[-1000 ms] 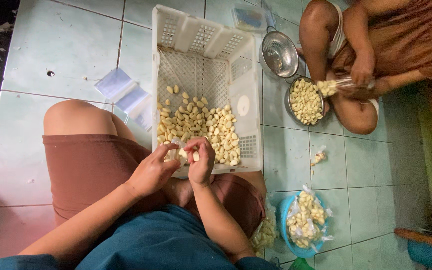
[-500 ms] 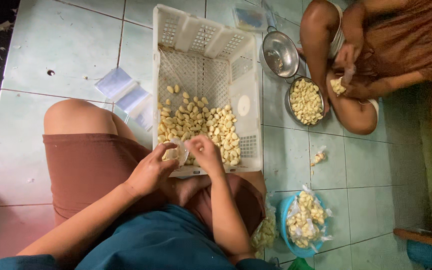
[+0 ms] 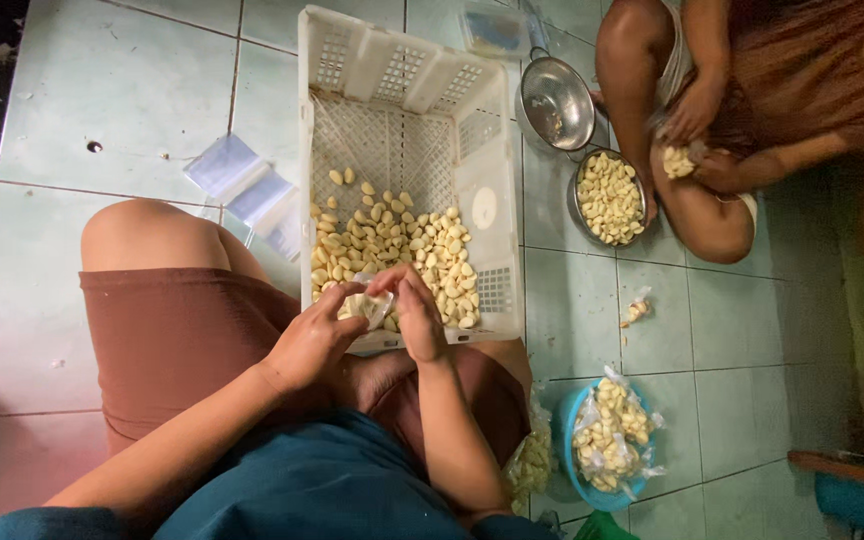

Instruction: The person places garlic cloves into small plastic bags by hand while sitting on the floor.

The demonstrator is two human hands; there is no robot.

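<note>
We are pinching a small clear bag of peeled garlic cloves [image 3: 367, 303] between both hands, left hand [image 3: 314, 340] cupping it, right hand [image 3: 416, 312] pressing its fingers together on the top, just over the near rim of the white plastic crate [image 3: 485, 150]. A loose grip could be spilling cloves onto the pale tiled floor [image 3: 102, 110]. Another person is sitting opposite beside a metal bowl of cloves [image 3: 607, 196].
</note>
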